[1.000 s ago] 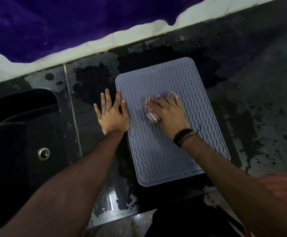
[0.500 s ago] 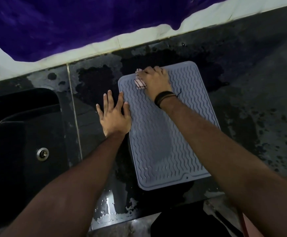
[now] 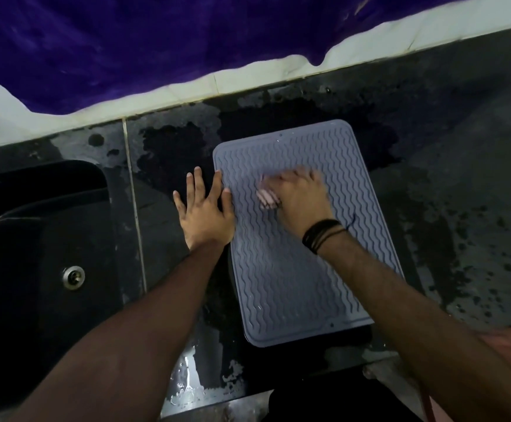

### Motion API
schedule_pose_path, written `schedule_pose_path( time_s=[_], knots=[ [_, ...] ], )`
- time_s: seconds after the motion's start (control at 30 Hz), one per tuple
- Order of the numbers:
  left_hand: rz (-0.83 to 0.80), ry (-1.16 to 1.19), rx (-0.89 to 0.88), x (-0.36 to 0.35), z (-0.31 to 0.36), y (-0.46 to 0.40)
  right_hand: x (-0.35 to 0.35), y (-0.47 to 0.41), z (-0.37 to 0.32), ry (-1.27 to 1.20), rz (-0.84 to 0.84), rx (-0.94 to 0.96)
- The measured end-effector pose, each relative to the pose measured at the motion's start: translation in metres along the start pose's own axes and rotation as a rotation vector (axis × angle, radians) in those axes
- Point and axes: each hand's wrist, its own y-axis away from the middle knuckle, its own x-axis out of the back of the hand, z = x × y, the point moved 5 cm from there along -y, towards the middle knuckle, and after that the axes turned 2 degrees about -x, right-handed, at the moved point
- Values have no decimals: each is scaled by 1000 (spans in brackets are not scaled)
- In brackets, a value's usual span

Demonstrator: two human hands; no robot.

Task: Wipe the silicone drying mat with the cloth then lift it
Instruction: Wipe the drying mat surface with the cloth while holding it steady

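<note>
A grey silicone drying mat (image 3: 291,284) with wavy ridges lies flat on the dark wet counter. My right hand (image 3: 301,197) presses a small pink striped cloth (image 3: 266,198) onto the mat's upper middle; the hand is blurred by motion and covers most of the cloth. My left hand (image 3: 205,208) lies flat with fingers spread at the mat's left edge, its thumb and index finger on the mat's rim and the other fingers on the counter.
A black sink (image 3: 44,254) with a metal drain (image 3: 73,277) sits at the left. The dark counter (image 3: 461,208) is wet with puddles and drops. A white tiled wall edge (image 3: 248,77) and purple fabric (image 3: 156,41) run along the back.
My right hand with the cloth has slid from the mat's far left corner back toward its middle. My left hand has stayed at the mat's left edge.
</note>
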Motion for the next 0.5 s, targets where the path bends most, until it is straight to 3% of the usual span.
schedule_pose_path(
  time_s=[0.1, 0.23, 0.5],
  knots=[
    [-14, 0, 7, 1, 1, 0, 17, -45, 4, 26, 135, -57],
    [-6, 8, 19, 4, 2, 2, -3, -72, -3, 36, 30, -17],
    [-23, 7, 17, 5, 3, 3, -28, 46, -3, -56, 33, 78]
  ],
)
